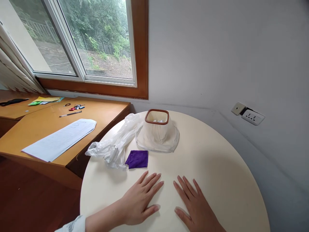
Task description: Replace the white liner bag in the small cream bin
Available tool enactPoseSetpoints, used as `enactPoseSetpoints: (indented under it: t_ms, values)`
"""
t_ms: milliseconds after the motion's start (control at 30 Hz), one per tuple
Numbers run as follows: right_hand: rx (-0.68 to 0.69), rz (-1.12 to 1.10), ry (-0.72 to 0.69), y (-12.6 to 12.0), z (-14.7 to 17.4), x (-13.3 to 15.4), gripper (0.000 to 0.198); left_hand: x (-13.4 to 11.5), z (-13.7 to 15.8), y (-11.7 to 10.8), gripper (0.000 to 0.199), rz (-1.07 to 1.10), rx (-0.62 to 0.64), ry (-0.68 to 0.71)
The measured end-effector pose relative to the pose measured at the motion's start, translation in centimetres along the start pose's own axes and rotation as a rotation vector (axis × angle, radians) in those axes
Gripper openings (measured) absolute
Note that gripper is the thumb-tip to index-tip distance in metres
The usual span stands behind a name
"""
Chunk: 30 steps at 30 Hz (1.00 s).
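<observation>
My left hand [140, 201] lies flat on the round cream table [205, 145], fingers spread, holding nothing. To its right my right hand [194, 204] rests palm down in the same way, also holding nothing. Just beyond my left fingertips is a folded purple cloth [138, 159]. Behind the cloth stands a small bin [156, 117] with a brown rim, a pale bag lining draped around it and bits of white stuff inside. A crumpled clear plastic bag [118, 141] spreads to the left of the bin, partly over the table's edge.
On the left, a wooden desk [106, 111] bears a stack of papers [62, 138], a pen [70, 114], keys [77, 107] and coloured papers [47, 100]. A wall with a power socket [253, 116] stands behind the table, beside a window [96, 38].
</observation>
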State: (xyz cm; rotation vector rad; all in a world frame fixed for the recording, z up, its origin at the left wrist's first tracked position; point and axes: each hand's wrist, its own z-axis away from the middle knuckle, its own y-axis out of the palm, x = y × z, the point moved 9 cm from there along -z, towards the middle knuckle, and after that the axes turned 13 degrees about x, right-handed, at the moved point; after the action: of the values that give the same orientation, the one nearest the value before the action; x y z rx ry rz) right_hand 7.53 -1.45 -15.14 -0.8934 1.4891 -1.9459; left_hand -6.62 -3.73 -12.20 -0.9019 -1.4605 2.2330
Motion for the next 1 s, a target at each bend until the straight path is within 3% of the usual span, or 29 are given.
enactPoseSetpoints:
  t_ms: [633,767,1000]
  values:
    - [-0.020,0.018,0.005,0.2,-0.2,-0.1,0.062,-0.1,0.2,-0.8,0.056,0.020,-0.090,0.048]
    - [0.007,0.008,0.005,0.3,-0.2,-0.1,0.063,0.9,-0.2,-4.1,0.050,0.097,-0.236,0.001]
    - [0.021,-0.020,0.020,0.2,-0.3,-0.2,0.062,5.5,-0.7,-13.6,0.077,0.084,-0.603,-0.197]
